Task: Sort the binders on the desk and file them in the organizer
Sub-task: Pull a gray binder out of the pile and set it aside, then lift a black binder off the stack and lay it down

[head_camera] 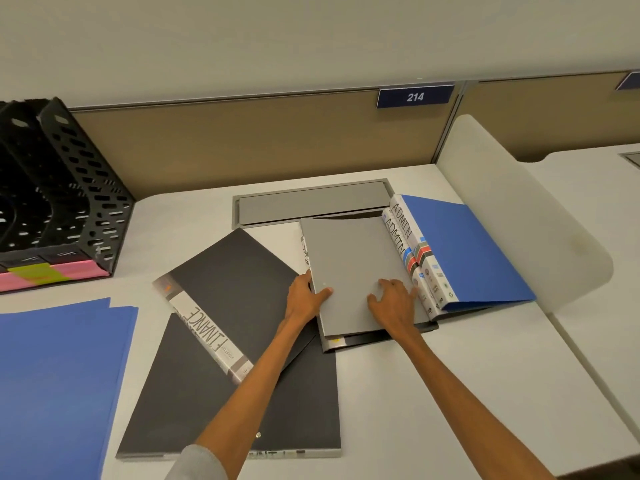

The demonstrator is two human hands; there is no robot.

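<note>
A light grey binder [349, 261] lies on the desk's middle, on top of a darker one. My left hand [306, 299] grips its left edge, thumb on the cover. On the cover's lower right my right hand [394, 297] rests with fingers spread. Two blue binders [464, 251] with spines marked ADMIN lie to its right. To the left lie two dark grey binders [228, 271], one with a spine reading FINANCE. The black perforated organizer [86, 199] stands at the far left.
Blue folders [59, 375] lie at the front left. Pink and yellow sheets [45, 275] sit under the organizer. A grey cable hatch [311, 202] is set into the desk behind the binders. A tan partition [259, 140] and a white divider [519, 216] bound the desk.
</note>
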